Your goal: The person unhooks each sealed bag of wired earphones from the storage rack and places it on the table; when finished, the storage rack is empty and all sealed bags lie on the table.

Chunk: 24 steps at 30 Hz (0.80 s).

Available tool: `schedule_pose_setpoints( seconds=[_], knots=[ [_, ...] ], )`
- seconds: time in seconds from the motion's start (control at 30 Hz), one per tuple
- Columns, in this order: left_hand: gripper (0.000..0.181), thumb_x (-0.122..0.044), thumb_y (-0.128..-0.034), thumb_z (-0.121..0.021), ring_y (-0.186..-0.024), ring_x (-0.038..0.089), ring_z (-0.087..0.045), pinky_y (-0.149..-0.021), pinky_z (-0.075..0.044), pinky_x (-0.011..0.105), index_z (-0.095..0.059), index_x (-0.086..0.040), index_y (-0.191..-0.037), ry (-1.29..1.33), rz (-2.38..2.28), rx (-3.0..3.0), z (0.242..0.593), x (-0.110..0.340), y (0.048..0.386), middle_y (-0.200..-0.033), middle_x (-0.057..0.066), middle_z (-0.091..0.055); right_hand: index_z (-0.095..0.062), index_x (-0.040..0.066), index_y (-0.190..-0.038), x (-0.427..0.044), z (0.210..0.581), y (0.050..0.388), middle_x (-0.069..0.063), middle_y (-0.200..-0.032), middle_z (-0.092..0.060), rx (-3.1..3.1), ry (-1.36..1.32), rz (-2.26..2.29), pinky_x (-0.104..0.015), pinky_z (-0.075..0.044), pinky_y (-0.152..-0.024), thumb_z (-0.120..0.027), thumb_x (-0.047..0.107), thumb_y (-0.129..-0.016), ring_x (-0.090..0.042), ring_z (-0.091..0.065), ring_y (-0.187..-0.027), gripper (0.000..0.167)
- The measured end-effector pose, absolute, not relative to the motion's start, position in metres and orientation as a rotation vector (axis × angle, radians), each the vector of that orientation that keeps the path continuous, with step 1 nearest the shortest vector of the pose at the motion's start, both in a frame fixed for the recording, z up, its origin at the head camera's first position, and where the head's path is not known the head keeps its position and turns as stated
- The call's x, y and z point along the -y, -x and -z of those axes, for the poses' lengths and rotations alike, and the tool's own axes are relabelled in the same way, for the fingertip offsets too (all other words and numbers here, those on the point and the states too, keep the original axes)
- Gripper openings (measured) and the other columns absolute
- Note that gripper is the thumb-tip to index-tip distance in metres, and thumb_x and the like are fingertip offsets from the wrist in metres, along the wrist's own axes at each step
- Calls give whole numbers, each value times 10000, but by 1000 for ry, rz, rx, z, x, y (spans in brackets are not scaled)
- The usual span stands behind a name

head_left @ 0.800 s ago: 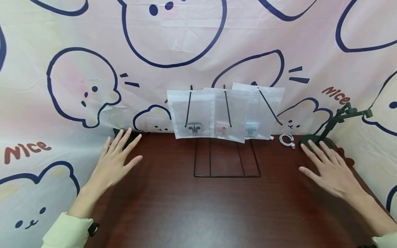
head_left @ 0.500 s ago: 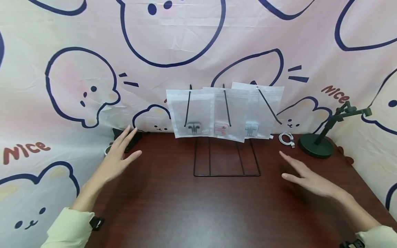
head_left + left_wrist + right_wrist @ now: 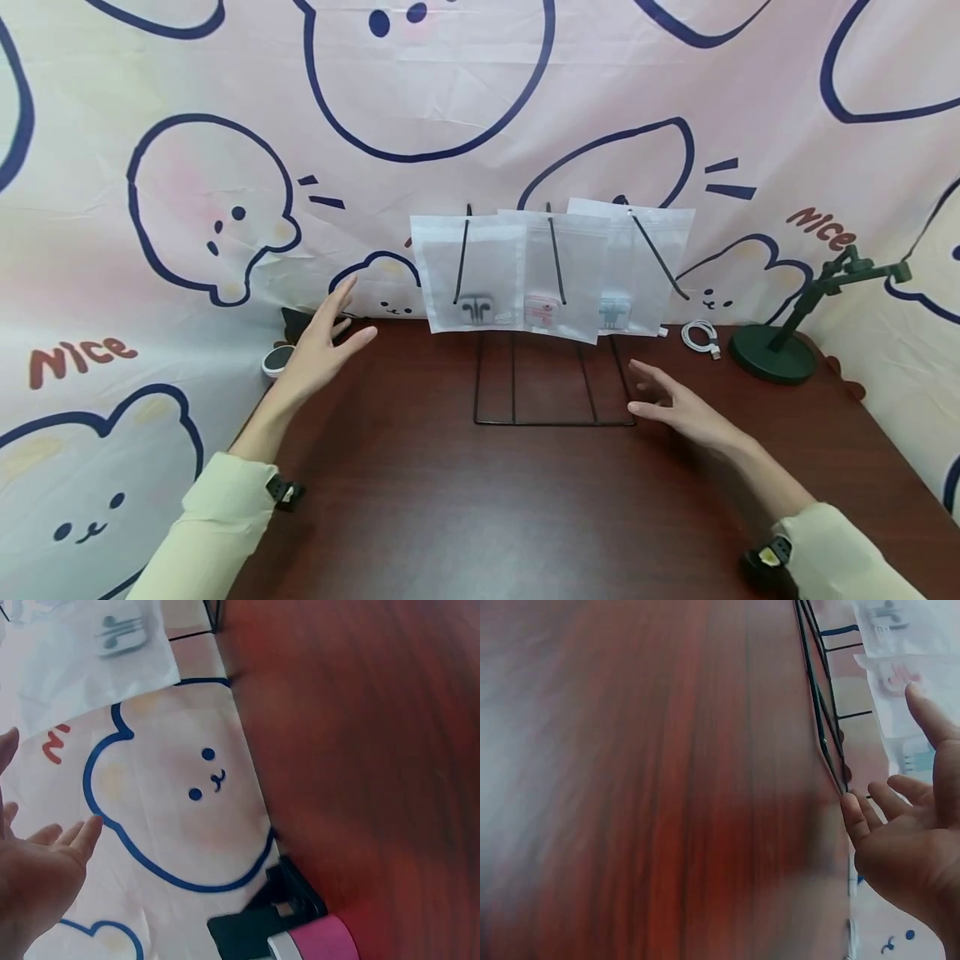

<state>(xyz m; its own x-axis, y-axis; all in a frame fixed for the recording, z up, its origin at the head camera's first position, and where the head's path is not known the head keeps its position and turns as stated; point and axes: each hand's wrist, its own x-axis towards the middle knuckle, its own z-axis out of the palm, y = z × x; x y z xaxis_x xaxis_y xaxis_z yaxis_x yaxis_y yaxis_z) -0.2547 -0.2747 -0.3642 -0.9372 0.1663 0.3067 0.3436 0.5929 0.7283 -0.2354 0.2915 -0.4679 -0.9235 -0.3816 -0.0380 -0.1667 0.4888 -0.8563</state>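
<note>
Three frosted zip bags hang side by side on the hooks of a black wire rack (image 3: 555,425). Inside the left bag (image 3: 442,258) are dark earphones (image 3: 476,309); the middle bag (image 3: 573,258) holds pink ones, the right bag (image 3: 663,237) pale blue ones. My left hand (image 3: 318,354) is raised left of the bags, fingers spread and holding nothing. Close to the right front corner of the rack's base is my right hand (image 3: 686,412), its fingers loosely bent around nothing; whether it touches the wire cannot be told. In the right wrist view, that hand (image 3: 907,847) appears beside the wires.
A coiled white cable (image 3: 701,336) and a green stand (image 3: 772,354) are at the back right. Behind my left hand lie a black object (image 3: 247,926) and a pink-and-white cylinder (image 3: 322,941). A printed cloth (image 3: 420,75) hangs behind the brown table (image 3: 495,508).
My right hand has moved left from over the green stand's base to the rack's front corner. My left hand has shifted right and slightly up. The bags still hang on their hooks.
</note>
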Motion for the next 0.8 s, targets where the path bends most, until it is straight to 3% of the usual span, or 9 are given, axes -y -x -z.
schedule_pose_setpoints(
  seconds=[0.17,0.43,0.63,0.8],
  knots=[
    [864,-355,-1016,-687,-1566,319,-260,-1213,-297,613,-127,-371,-1674,402,1385,2573,351,257,267,-1738,25,-169,-278,108,-1644,-282,476,248,-208,-1608,-374,-2523,441,1395,-517,-439,-1044,-714,320,-999,-400,-404,-1418,807],
    [798,-245,-1045,-645,-1554,328,-276,-1219,-301,595,-165,-204,-1681,423,1619,2470,314,218,276,-1716,126,-228,-243,87,-1650,-281,477,251,-271,-1655,-264,-2494,505,1366,-689,-355,-1120,-754,258,-971,-570,-343,-1436,867],
    [754,-227,-1055,-626,-1543,323,-302,-1228,-284,590,-200,-197,-1677,446,1718,2391,316,202,295,-1701,103,-283,-241,96,-1653,-287,481,253,-251,-1674,-235,-2483,562,1311,-688,-320,-1154,-763,243,-965,-555,-323,-1461,875],
    [732,-277,-1052,-632,-1521,268,-341,-1228,-285,577,-233,-320,-1664,445,1726,2345,321,197,318,-1684,38,-328,-257,103,-1651,-289,485,257,-203,-1688,-234,-2522,627,1258,-657,-316,-1176,-769,251,-960,-500,-311,-1493,873]
  ],
)
